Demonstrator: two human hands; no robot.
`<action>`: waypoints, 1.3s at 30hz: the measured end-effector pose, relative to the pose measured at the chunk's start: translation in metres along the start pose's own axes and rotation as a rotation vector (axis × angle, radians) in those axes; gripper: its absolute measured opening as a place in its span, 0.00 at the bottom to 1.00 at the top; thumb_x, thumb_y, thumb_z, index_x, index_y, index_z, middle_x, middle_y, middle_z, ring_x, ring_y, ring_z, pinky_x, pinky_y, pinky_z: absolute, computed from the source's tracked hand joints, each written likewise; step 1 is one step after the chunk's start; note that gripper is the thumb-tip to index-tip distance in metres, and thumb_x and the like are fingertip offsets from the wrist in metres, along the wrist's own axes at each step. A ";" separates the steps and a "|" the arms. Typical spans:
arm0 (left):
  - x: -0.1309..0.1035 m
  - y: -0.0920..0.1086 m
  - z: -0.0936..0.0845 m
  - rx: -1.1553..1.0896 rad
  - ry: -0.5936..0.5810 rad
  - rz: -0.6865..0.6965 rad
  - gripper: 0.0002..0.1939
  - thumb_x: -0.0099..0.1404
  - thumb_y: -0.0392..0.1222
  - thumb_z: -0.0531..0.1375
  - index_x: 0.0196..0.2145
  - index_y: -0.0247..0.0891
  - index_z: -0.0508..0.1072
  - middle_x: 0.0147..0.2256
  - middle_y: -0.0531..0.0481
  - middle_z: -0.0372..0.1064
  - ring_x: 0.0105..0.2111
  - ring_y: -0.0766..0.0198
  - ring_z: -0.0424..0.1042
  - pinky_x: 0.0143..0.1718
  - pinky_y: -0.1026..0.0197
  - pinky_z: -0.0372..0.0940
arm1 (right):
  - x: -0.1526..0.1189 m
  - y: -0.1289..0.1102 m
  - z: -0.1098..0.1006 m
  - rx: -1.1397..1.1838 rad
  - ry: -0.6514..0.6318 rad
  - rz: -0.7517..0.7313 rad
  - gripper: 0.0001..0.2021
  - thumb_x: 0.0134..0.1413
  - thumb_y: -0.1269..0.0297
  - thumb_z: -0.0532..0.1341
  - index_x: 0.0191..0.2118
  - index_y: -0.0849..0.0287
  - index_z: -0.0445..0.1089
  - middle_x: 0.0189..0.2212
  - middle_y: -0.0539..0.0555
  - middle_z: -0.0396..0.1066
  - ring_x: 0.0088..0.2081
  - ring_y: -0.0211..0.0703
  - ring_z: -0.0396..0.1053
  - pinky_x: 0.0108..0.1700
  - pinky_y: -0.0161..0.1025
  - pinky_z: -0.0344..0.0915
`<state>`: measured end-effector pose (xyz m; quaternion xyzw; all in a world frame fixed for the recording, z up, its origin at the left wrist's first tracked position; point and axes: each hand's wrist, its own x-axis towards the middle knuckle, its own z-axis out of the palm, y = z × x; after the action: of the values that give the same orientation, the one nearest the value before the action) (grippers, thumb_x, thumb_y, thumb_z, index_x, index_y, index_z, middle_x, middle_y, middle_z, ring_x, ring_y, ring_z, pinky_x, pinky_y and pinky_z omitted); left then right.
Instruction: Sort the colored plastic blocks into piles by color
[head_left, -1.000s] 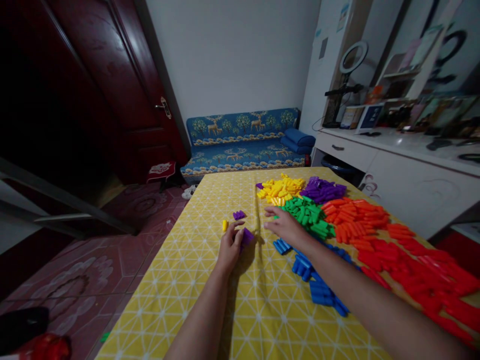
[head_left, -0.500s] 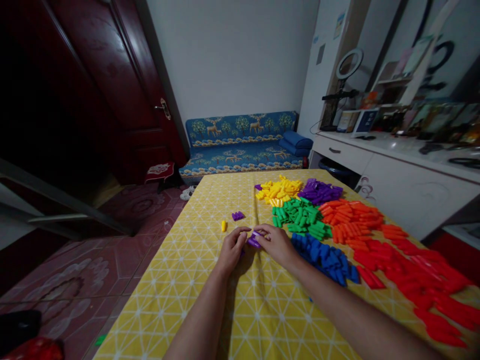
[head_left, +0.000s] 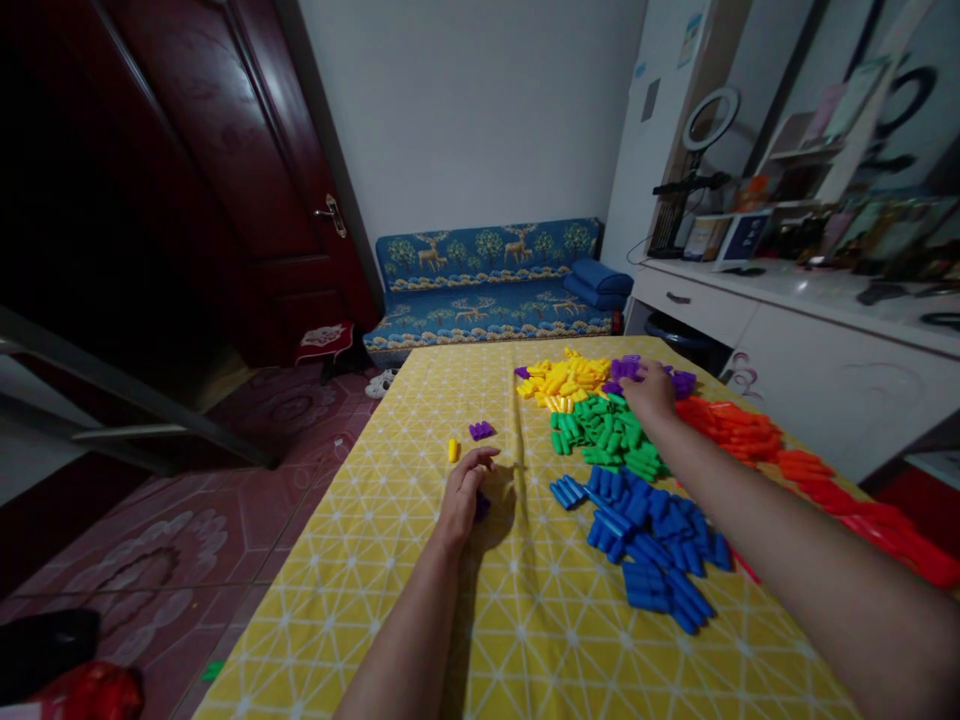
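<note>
My left hand [head_left: 466,492] rests low over the table with fingers curved and a gap between thumb and forefinger. Close under its palm side lies a dark purple plastic piece [head_left: 482,507]; whether the hand touches it I cannot tell. Out at the far right, my right hand [head_left: 651,388] reaches into the purple pile [head_left: 681,383], its bent fingers around purple pieces and the tips partly hidden. Just beyond my left hand are a short row of joined purple tubes [head_left: 481,430] and one yellow tube [head_left: 454,450].
Yellow [head_left: 566,378], green [head_left: 604,432], blue [head_left: 645,520], orange [head_left: 731,430] and red pieces [head_left: 896,525] lie in heaps across the right side. A patterned yellow cloth [head_left: 360,560] covers the table. Behind it stands a blue sofa [head_left: 480,285], with a white dresser [head_left: 795,340] at right.
My right hand has left the purple pieces beside my left hand and moved far right to the purple pile. My left hand stays nearly in place. More of the blue heap shows.
</note>
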<state>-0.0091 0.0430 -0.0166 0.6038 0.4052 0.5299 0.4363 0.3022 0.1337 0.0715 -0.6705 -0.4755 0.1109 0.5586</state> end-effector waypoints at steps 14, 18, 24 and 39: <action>-0.006 0.012 0.007 -0.256 0.130 0.004 0.27 0.71 0.57 0.44 0.56 0.40 0.69 0.55 0.43 0.68 0.47 0.56 0.68 0.50 0.54 0.61 | -0.231 -0.054 0.079 0.202 -0.690 -0.216 0.21 0.41 0.79 0.59 0.43 0.56 0.73 0.42 0.54 0.75 0.45 0.45 0.72 0.49 0.40 0.67; -0.005 0.009 0.008 -0.237 0.126 -0.007 0.27 0.71 0.59 0.44 0.54 0.42 0.70 0.55 0.44 0.68 0.46 0.57 0.67 0.49 0.55 0.61 | -0.232 -0.047 0.080 0.413 -0.619 0.129 0.10 0.49 0.68 0.60 0.39 0.59 0.73 0.29 0.52 0.74 0.28 0.40 0.71 0.29 0.35 0.67; 0.000 -0.001 0.005 -0.004 0.248 -0.020 0.17 0.68 0.49 0.55 0.48 0.40 0.73 0.46 0.43 0.74 0.43 0.57 0.71 0.43 0.57 0.65 | -0.236 -0.039 0.065 0.798 -0.327 0.476 0.16 0.47 0.51 0.66 0.36 0.59 0.73 0.24 0.49 0.70 0.21 0.34 0.63 0.22 0.31 0.60; 0.056 -0.016 0.022 0.688 0.037 0.097 0.19 0.58 0.29 0.60 0.46 0.40 0.78 0.59 0.38 0.62 0.64 0.44 0.54 0.65 0.43 0.49 | -0.234 -0.029 0.070 0.865 -0.215 0.411 0.19 0.51 0.46 0.64 0.38 0.57 0.70 0.25 0.47 0.68 0.23 0.35 0.64 0.26 0.33 0.63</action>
<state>0.0181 0.0984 -0.0169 0.7243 0.5390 0.3932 0.1741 0.1175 -0.0022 -0.0182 -0.4419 -0.2988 0.4746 0.7002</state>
